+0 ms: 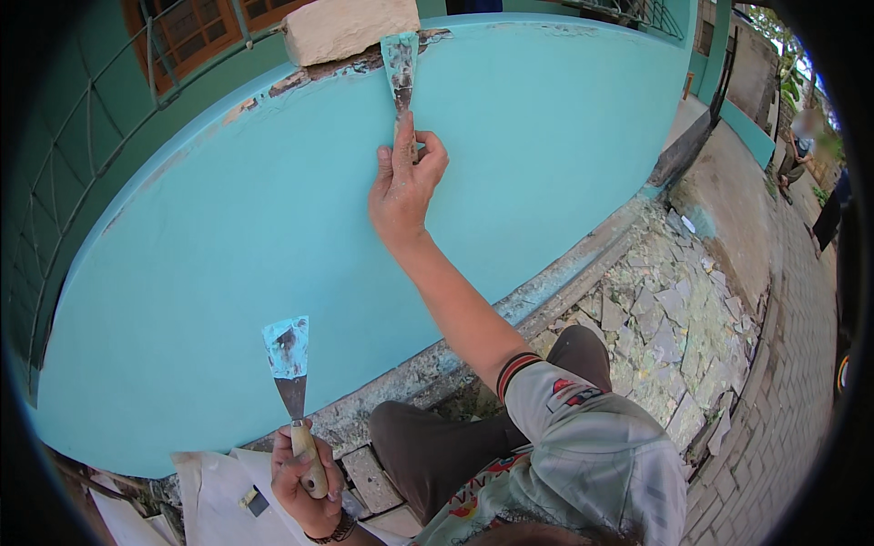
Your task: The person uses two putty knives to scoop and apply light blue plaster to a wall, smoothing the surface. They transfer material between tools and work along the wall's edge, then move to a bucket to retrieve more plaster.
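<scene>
High on the turquoise wall point(300, 227), my right hand point(405, 182) grips a putty knife point(401, 64), its index finger stretched along the neck. The blade, smeared with turquoise, lies against the wall just under a pale stone-like block point(350, 29) at the damaged top edge. Down at the lower left, my left hand point(309, 482) is closed around the wooden handle of a second putty knife point(289, 364). That blade points upward, apart from my right hand, and carries light blue paste with a dark patch.
Broken tile pieces point(669, 337) cover the ground along the wall's foot at right, beside a paved path point(774, 419). White sheeting point(214, 491) lies by my left hand. A metal railing point(91, 118) stands behind the wall. Another person point(797, 155) sits far right.
</scene>
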The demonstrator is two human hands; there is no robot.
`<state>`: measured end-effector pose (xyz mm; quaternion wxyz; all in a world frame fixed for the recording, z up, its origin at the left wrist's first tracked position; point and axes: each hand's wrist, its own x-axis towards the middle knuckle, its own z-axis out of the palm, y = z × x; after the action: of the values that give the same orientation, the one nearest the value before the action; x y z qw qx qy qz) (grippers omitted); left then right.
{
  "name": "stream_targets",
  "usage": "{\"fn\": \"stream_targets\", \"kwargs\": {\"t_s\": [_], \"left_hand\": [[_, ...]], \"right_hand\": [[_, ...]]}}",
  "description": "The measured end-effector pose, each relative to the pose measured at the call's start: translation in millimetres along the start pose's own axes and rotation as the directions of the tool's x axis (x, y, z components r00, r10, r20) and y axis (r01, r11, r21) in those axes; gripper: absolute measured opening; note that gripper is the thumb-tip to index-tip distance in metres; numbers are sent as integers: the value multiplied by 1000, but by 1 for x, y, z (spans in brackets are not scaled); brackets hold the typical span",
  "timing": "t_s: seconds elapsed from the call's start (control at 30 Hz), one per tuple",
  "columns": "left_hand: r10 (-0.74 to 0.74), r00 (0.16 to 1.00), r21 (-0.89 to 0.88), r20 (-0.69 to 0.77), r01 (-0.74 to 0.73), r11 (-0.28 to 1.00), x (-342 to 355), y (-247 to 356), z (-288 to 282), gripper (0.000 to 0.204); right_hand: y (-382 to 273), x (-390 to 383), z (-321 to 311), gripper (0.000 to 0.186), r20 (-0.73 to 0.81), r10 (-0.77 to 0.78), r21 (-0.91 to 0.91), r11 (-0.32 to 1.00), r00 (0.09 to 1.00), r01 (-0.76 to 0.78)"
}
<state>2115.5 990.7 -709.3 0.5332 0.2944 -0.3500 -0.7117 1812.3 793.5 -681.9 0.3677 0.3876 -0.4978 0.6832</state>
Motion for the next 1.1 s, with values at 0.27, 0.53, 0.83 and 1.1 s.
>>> {"fn": "stream_targets", "kwargs": {"t_s": [0.27, 0.53, 0.83, 1.1], "left_hand": [[-45, 994, -52, 102, 50, 997, 12, -12, -5, 36], [-103, 984, -92, 146, 117, 989, 31, -29, 13, 36], [-270, 942, 43, 200, 267, 963, 52, -58, 50, 27], [-344, 831, 180, 438, 294, 939, 82, -56, 120, 22]], "right_hand": [[14, 6, -38, 73, 149, -93, -118, 987, 984, 111], [12, 43, -102, 65, 420, -164, -131, 962, 892, 239], [-45, 175, -164, 34, 719, -268, -142, 846, 641, 513], [-132, 284, -142, 25, 804, 25, -305, 875, 594, 377]]}}
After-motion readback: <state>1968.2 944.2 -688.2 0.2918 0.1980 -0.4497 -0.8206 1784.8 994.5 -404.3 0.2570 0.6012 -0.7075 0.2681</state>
